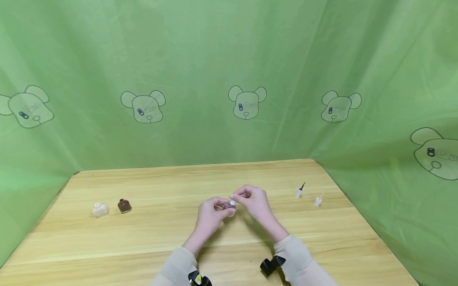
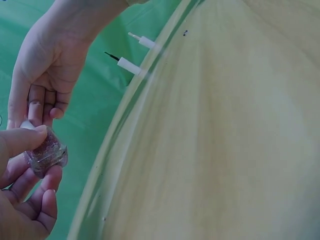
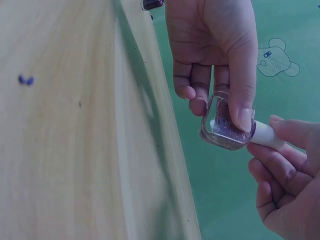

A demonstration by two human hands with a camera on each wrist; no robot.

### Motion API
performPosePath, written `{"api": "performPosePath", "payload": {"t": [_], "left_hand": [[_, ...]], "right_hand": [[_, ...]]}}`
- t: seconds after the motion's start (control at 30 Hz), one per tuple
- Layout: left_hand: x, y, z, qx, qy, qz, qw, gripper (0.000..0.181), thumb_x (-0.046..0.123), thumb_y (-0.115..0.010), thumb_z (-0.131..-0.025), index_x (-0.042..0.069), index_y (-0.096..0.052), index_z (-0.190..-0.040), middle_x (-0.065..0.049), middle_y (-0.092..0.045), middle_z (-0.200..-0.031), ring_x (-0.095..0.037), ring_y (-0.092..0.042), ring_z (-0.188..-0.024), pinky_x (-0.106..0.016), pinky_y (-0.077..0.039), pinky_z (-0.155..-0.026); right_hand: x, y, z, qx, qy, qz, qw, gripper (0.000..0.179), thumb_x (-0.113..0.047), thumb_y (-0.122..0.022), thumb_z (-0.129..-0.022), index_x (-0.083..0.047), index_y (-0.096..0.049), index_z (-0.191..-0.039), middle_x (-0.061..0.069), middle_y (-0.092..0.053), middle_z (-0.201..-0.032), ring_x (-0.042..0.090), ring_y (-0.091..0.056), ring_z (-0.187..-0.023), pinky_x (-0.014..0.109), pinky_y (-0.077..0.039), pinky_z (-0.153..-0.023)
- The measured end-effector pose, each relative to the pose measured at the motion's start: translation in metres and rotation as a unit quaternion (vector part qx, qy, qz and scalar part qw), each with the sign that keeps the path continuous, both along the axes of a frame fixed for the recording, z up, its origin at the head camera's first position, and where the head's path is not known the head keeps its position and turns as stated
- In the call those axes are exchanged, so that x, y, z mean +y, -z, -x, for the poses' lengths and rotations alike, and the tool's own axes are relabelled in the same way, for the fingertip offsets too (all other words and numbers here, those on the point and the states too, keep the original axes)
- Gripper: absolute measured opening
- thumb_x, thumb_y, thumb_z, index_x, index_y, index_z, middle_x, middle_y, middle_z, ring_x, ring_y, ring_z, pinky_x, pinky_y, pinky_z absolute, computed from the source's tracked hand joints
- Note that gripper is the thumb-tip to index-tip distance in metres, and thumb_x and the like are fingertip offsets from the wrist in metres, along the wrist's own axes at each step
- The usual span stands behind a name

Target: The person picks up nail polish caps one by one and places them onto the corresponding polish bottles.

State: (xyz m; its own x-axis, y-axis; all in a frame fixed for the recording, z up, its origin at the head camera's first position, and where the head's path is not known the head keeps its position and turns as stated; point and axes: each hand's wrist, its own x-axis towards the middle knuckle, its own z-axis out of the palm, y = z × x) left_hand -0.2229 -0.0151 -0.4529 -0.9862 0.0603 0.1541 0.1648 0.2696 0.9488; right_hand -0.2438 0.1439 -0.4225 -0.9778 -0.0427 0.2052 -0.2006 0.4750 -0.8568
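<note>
Near the middle of the table my left hand (image 1: 209,217) holds a nail polish bottle (image 3: 227,127) of purple, glittery polish, its thumb lying across the glass. My right hand (image 1: 255,201) pinches the white cap (image 3: 267,136) between thumb and fingers. In the right wrist view the cap sits against the bottle's neck, in line with it; how tightly it is screwed cannot be seen. The left wrist view shows the bottle tilted between the two hands, with the cap mostly behind the thumb.
To the left stand two uncapped nail polish bottles, one pale (image 1: 100,210) and one dark brown (image 1: 124,205). On the right, a white cap with a dark brush (image 1: 299,192) and one with a pale brush (image 1: 318,201) stand brush-up. Green cloth (image 1: 200,135) surrounds the wooden table (image 1: 143,238).
</note>
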Motion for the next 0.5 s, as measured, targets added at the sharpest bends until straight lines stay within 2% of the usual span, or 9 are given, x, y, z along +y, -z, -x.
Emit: {"api": "performPosePath", "payload": {"t": [0.2,0.5], "left_hand": [[0.0007,0.0,-0.0006,0.013,-0.014,0.009,0.9998,0.025,0.018,-0.083,-0.075,0.003,-0.072,-0.093,-0.01,-0.072,-0.087,-0.01,-0.059,-0.069,-0.019,-0.051,-0.058],[-0.0042,-0.0011,0.0029,0.023,-0.007,0.023,0.9995,0.026,0.02,-0.082,-0.076,0.006,-0.072,-0.096,-0.011,-0.071,-0.093,-0.011,-0.058,-0.073,-0.019,-0.051,-0.062]], "right_hand": [[-0.0003,0.0016,0.0016,0.003,-0.003,-0.008,1.0,0.011,-0.016,-0.079,-0.079,-0.009,-0.072,-0.083,0.006,-0.073,-0.075,0.011,-0.062,-0.065,0.024,-0.052,-0.069],[0.0057,0.0003,0.0055,-0.017,-0.053,0.012,0.9984,0.018,-0.021,-0.077,-0.083,-0.008,-0.071,-0.094,0.007,-0.074,-0.089,0.012,-0.063,-0.077,0.026,-0.052,-0.075]]}}
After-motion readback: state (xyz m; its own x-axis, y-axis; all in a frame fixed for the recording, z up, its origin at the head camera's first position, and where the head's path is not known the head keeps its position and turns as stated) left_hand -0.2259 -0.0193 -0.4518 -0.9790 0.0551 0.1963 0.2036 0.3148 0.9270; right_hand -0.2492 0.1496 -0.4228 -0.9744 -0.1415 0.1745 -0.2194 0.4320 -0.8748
